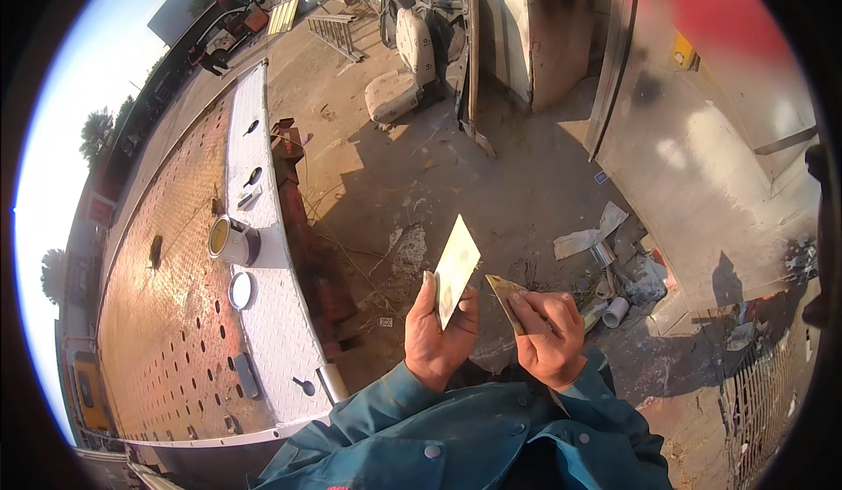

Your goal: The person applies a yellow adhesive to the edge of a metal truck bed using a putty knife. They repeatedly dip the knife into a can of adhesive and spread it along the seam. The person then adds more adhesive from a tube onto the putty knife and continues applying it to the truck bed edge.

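My left hand (435,343) is closed round the lower part of a thin, pale cream flat plate (459,260), held tilted up with its broad face showing. To the right of it, my right hand (554,330) pinches a smaller brownish-yellow flat spreader (503,297) with a straight edge. A narrow gap separates the plate and the spreader. Both hands are in front of my body at waist height, in teal sleeves. Whether any paste lies on the plate cannot be made out.
At the left, a rusty perforated metal deck (175,271) has a white tread-plate border (285,323). On it stand an open paint can (233,241) and a round white lid (240,290). A large pale panel (693,166) is at the right, with a tin (616,312) and litter below. A car seat (408,74) stands beyond.
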`<state>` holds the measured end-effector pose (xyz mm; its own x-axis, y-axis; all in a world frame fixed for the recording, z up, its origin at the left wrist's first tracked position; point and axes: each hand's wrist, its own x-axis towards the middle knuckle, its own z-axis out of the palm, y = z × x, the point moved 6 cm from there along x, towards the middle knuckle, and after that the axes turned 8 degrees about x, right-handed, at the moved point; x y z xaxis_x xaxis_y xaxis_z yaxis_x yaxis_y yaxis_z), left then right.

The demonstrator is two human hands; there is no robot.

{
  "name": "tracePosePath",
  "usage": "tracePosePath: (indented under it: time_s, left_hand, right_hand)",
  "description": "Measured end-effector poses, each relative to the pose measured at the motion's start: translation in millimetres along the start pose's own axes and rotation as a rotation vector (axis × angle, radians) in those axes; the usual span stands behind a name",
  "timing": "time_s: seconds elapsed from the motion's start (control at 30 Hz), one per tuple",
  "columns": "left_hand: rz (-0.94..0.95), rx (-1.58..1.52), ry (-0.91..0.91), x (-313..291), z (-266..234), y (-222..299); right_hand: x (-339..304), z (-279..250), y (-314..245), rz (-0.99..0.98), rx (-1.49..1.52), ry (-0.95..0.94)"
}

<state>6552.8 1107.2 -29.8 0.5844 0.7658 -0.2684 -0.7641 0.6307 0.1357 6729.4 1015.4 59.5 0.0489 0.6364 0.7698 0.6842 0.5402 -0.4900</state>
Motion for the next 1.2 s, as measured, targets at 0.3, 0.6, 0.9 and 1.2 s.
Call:
tracePosePath:
  time_s: [0.3, 0.6, 0.9, 1.2]
  left_hand:
    - [-0.018, 0.258, 0.242, 13, 22, -35]
    - [-0.065, 0.042, 0.067, 38, 3, 52]
    - [0.372, 0.434, 0.331, 56, -16, 207]
    - [0.171, 0.452, 0.26, 74, -17, 251]
  right_hand:
    - [42, 22, 22, -0.172, 0.088, -0.015]
    - [107, 133, 68, -0.015, 0.221, -0.103]
    - [165, 262, 136, 1.263, 1.336, 0.269]
    - [192, 391, 120, 1.293, 1.86, -0.222]
